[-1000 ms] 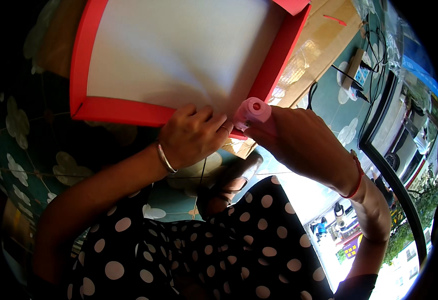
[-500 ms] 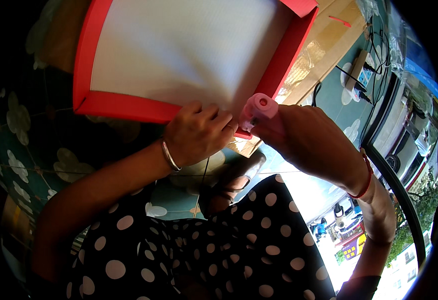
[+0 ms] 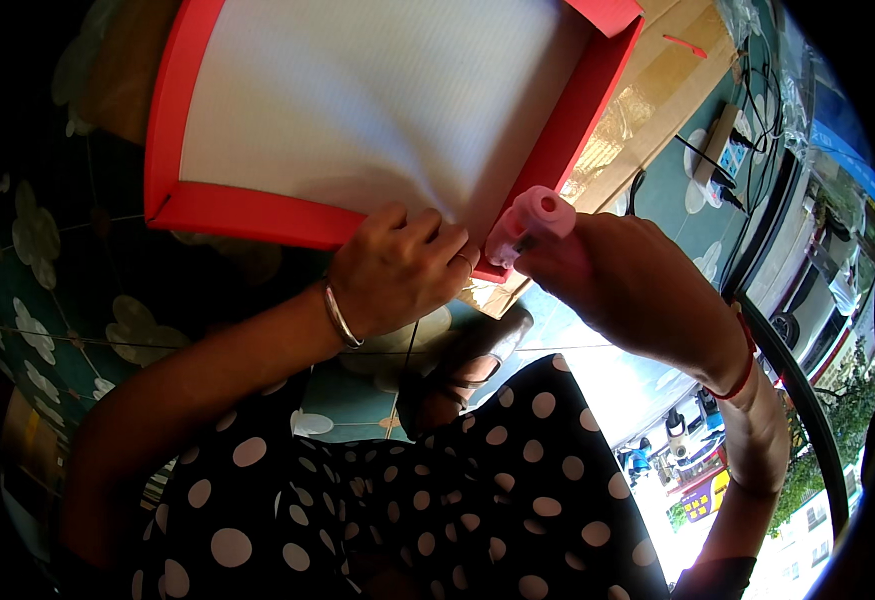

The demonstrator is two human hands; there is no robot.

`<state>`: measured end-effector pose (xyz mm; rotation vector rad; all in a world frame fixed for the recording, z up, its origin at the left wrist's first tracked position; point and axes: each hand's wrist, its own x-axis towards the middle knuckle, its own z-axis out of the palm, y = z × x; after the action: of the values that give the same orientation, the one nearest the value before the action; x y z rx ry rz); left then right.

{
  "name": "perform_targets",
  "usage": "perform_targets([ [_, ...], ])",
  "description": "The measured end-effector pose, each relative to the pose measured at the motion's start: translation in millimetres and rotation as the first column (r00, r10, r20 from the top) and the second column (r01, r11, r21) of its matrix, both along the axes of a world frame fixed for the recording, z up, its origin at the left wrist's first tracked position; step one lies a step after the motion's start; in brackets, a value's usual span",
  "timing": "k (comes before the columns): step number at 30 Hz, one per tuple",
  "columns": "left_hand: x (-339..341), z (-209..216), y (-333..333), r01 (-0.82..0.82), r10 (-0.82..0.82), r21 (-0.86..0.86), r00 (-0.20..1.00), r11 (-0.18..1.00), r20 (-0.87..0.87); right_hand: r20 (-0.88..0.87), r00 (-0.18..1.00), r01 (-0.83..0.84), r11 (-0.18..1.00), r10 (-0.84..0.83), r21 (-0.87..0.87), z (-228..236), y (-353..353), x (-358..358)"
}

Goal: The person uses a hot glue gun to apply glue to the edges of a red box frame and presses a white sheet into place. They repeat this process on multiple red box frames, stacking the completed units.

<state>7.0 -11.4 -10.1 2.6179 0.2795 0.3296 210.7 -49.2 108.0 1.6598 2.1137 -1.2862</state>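
Observation:
A shallow red box [image 3: 258,214] with a pale ribbed inside lies tilted in front of me at the top of the view. My left hand [image 3: 403,268] is closed over its near wall, close to the near right corner, with the fingertips inside the rim. In my right hand [image 3: 638,290] is a pink glue gun [image 3: 533,222], gripped with the fingers wrapped round its handle. The gun's round end with a small hole faces up. Its front end is down at the box's near right corner, and the tip's exact contact is hidden.
Beneath the box is a brown cardboard carton [image 3: 658,90] with shiny tape and a small red strip [image 3: 685,46] on it. A power strip [image 3: 723,150] with black cords lies on the green floral floor to the right, by a dark door-frame edge [image 3: 798,375].
My right hand and the glue gun have shifted slightly to the right along the box corner. My left hand stays on the near wall.

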Motion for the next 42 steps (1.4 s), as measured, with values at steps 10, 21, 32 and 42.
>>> perform_targets([
  [10, 0.0, -2.2, -2.5, -0.017, 0.017, 0.006, 1.0, 1.0, 0.016, 0.082, 0.994, 0.082, 0.981, -0.068, -0.177, -4.1, 3.9, 0.2],
  [21, -1.2, -0.4, -1.3, -0.009, 0.009, -0.008, 1.0, 1.0, -0.003, 0.005, 1.0, -0.016, 1.0, 0.016, 0.001, -14.0, -2.8, 5.5],
  [32, -0.8, 0.9, -0.8, -0.005, 0.004, -0.006, 1.0, 1.0, -0.023, 0.037, 0.999, -0.022, 0.998, 0.02, 0.061, -24.5, -7.5, 2.3],
  [42, 0.3, 1.1, -0.2, 0.009, -0.01, -0.008, 1.0, 1.0, -0.029, 0.027, 1.0, -0.012, 0.999, 0.01, 0.044, -30.1, -6.0, 0.9],
])
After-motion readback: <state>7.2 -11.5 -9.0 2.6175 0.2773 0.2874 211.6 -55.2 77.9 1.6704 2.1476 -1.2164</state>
